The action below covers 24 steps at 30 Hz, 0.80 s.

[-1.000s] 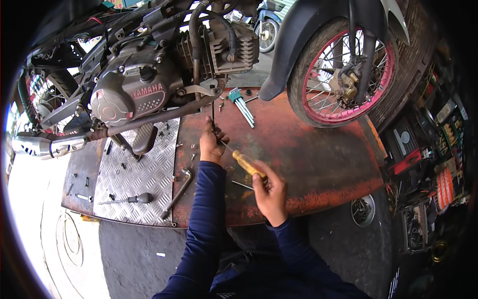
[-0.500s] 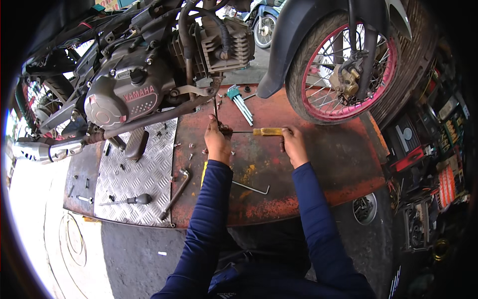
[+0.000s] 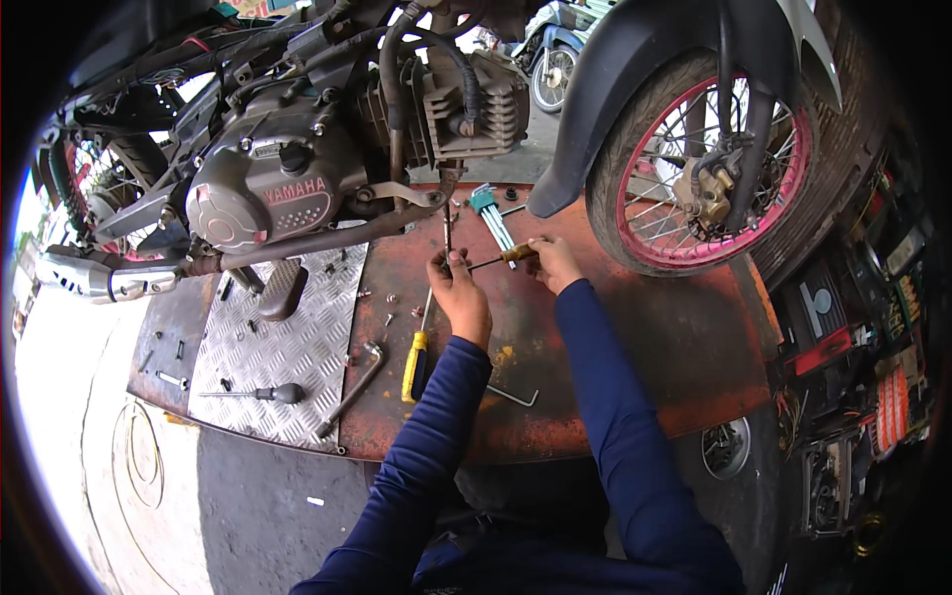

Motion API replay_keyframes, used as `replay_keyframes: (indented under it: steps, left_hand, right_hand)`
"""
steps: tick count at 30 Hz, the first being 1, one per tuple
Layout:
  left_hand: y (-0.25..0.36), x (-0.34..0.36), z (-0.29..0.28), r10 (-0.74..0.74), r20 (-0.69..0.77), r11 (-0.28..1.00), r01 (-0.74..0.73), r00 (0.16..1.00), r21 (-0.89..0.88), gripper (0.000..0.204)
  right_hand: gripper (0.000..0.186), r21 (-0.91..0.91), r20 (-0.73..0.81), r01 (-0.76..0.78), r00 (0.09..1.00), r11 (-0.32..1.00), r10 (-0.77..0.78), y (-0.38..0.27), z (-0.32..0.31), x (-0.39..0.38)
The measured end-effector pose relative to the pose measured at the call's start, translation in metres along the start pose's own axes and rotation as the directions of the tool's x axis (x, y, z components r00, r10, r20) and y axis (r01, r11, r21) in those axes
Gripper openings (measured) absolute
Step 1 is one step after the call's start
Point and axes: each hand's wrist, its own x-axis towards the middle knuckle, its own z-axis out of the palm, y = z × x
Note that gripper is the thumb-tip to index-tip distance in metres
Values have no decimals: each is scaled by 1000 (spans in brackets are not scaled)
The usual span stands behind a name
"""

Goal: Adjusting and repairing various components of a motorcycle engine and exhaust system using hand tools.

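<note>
Amber rod-shaped plastic screwdriver handle (image 3: 518, 253): smooth. Rust-red metal surface (image 3: 654, 347): rough, scuffed. Silver raised-pattern metal plate (image 3: 266, 352): shiny.

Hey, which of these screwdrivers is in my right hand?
The amber-handled one, in your right hand. The yellow-and-black one lies on the reddish bench, the dark-handled one on the silver plate.

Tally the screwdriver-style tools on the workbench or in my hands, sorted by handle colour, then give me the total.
Amber handle, in the right hand: 1
Yellow-and-black handle, on the reddish workbench: 1
Black handle, on the metal plate: 1
Total: 3
</note>
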Motion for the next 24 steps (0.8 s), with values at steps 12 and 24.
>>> replay_keyframes:
  steps: [12,24]
  left_hand:
    - [29,39,-14,-521,281,828,558,806,-62,28]
    - [14,25,-10,-169,359,869,-33,918,493,30]
  right_hand:
    - [21,-598,355,620,774,509,-525,4,18,-241]
    - [22,-332,28,261,963,906,-267,-15,-25,-308]
